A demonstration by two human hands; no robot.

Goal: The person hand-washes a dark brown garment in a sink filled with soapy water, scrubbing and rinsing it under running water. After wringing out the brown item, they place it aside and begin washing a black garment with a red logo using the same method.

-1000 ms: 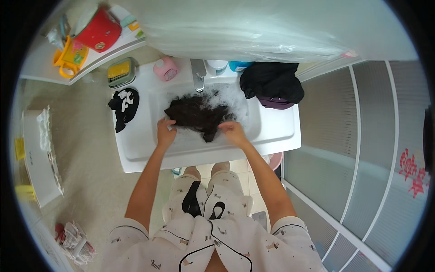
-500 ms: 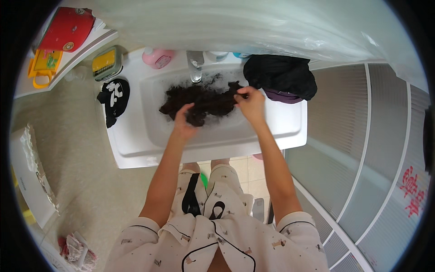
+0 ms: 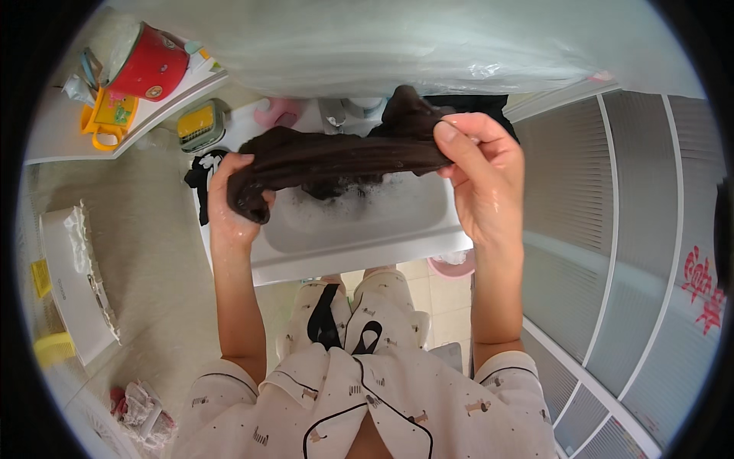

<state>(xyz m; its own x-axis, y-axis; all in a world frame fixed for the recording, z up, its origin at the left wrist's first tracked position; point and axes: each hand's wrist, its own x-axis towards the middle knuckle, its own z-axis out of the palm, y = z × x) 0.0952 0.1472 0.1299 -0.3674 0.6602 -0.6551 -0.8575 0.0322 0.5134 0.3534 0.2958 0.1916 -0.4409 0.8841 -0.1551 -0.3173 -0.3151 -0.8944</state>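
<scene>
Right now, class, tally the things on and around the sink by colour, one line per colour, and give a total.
Dark brown: 1, the wet garment held by the left hand and right hand
Red: 1, the mug
Yellow: 2, the toy cup and soap dish
White: 1, the sink
Total: 5

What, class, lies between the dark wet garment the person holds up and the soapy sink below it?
Nothing visible. The left hand and right hand stretch the dark garment directly above the soapy water in the white sink, with only open air between.
</scene>
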